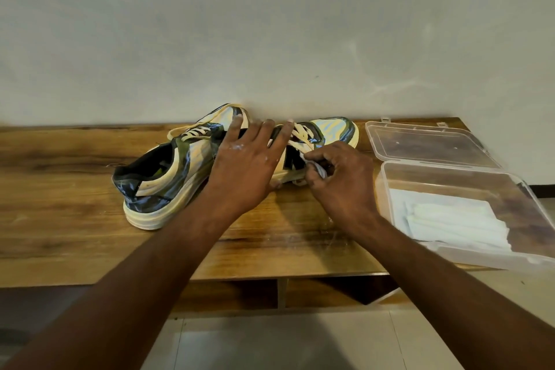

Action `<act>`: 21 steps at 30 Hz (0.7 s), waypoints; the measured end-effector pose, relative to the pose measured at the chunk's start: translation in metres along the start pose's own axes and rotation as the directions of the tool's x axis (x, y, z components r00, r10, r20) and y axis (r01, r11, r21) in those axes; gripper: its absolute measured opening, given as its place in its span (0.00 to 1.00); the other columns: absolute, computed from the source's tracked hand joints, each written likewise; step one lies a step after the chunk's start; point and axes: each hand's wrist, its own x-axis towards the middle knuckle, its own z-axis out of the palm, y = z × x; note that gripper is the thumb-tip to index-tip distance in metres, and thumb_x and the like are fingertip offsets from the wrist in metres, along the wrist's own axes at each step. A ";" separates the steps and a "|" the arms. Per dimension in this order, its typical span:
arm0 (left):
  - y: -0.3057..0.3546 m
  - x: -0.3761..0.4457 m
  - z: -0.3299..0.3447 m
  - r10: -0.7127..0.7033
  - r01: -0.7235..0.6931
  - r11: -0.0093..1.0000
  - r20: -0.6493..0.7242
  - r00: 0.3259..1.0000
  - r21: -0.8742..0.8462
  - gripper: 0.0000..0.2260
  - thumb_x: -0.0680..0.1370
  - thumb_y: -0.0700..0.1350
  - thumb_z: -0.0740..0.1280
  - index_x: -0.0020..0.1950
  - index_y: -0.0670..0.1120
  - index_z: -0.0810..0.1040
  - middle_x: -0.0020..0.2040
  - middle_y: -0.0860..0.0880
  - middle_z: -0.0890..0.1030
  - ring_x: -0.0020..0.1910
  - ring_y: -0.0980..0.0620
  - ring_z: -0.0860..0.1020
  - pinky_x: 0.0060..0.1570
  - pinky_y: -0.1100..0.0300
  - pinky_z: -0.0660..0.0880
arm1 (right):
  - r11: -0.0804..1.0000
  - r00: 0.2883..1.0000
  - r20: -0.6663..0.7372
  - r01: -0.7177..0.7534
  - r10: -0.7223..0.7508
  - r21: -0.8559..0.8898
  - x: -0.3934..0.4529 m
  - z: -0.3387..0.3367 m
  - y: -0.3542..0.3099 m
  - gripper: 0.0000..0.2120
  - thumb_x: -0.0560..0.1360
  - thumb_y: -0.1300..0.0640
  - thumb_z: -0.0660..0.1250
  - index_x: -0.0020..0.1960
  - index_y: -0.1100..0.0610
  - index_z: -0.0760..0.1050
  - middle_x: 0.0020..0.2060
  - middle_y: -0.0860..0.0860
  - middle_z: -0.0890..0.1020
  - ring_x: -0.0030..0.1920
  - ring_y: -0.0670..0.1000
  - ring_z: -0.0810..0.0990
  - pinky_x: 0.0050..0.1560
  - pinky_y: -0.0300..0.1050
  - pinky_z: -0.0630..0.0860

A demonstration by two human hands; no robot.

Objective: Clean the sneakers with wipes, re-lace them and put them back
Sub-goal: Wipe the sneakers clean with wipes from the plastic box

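A pale wall [270, 24] stands behind a long wooden table [75, 189], and the table's back edge meets the wall directly. The front edge runs across the lower part of the view, and below it there is a tiled floor [270, 339]. The left part of the table top is bare wood.

At the right end lies a clear plastic box [525, 261] with its lid [432, 141] folded back toward the wall; its near corner reaches over the table's front edge. Inside it sits a stack of white wipes [456, 219].

Two sneakers lie close to the wall. The left sneaker [168, 177] has its heel toward the camera and its toe at the wall. The right sneaker [330, 129] is just beside it, mostly hidden by the hands.

The left hand [249, 165] rests on the right sneaker with spread, straight fingers. The right hand [342, 177] has curled fingers pinching a small white wipe [315, 165], which seems to touch the shoe's side.
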 end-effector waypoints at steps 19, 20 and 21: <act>-0.021 -0.023 -0.004 0.020 -0.020 0.996 -0.006 1.000 -0.092 0.52 0.71 0.66 0.76 0.86 0.47 0.54 0.76 0.45 0.71 0.76 0.44 0.70 0.79 0.42 0.60 | 0.910 0.866 -0.295 -0.345 0.402 0.228 0.013 -0.013 0.006 0.08 0.71 0.62 0.75 0.50 0.55 0.86 0.40 0.45 0.86 0.38 0.44 0.84 0.42 0.42 0.83; -0.021 -0.023 -0.004 0.020 -0.020 0.996 -0.005 1.000 -0.085 0.52 0.72 0.67 0.75 0.86 0.46 0.53 0.76 0.45 0.71 0.77 0.44 0.69 0.79 0.42 0.59 | 0.914 0.887 -0.233 -0.362 0.398 0.183 0.013 -0.011 0.007 0.10 0.72 0.62 0.75 0.53 0.55 0.86 0.41 0.46 0.86 0.39 0.44 0.84 0.44 0.42 0.84; -0.021 -0.023 -0.004 0.023 -0.023 0.997 0.000 1.000 -0.072 0.52 0.73 0.67 0.73 0.86 0.46 0.51 0.77 0.44 0.69 0.78 0.44 0.67 0.79 0.41 0.58 | 0.924 0.907 -0.184 -0.358 0.378 0.131 0.011 -0.008 0.008 0.12 0.72 0.62 0.74 0.55 0.55 0.86 0.43 0.47 0.86 0.41 0.45 0.85 0.47 0.44 0.84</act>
